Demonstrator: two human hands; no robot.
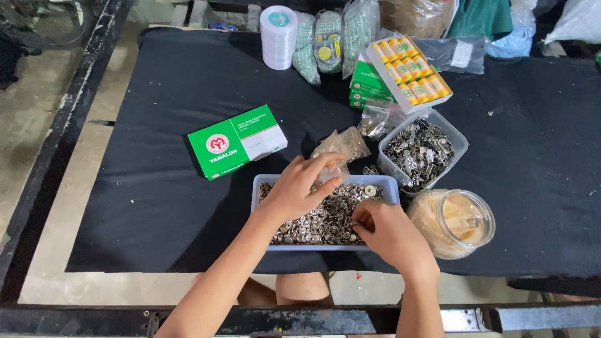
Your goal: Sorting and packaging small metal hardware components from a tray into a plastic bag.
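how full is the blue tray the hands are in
Nearly full: small silver metal rings cover the blue tray almost to its rim, under both hands.

Tray [263, 181] before box [238, 141], jar [454, 222] right of tray
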